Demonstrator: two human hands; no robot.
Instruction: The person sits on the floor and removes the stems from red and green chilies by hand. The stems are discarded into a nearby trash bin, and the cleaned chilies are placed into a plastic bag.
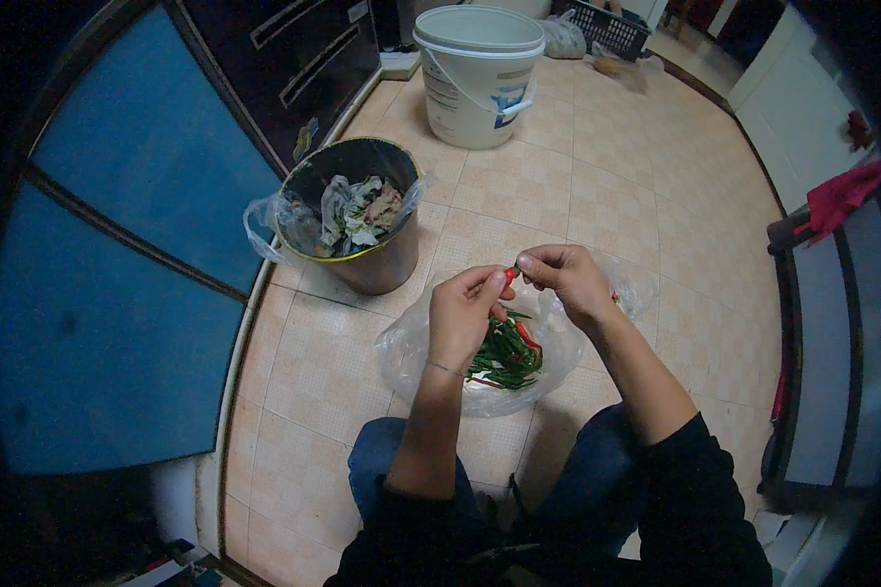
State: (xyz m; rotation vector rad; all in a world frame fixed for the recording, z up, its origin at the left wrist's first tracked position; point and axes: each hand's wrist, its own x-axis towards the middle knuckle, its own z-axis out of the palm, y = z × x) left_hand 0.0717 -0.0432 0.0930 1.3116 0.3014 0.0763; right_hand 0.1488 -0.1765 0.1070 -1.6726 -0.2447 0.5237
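Observation:
A red chili pepper is held up between my two hands. My left hand pinches its red body between thumb and fingers. At its dark green stem end, the thumb and forefinger of my right hand close on it. Below them, a clear plastic bag lies spread on the floor with a heap of green chili peppers and a few red ones. My left hand and wrist cover part of that heap. Beyond my right wrist lies another clear plastic bag with small red bits inside.
A lined trash bin with scraps stands ahead on the left. Behind it is a white plastic bucket with its handle down. Blue cabinet doors line the left side. A dark rack with a red cloth stands right.

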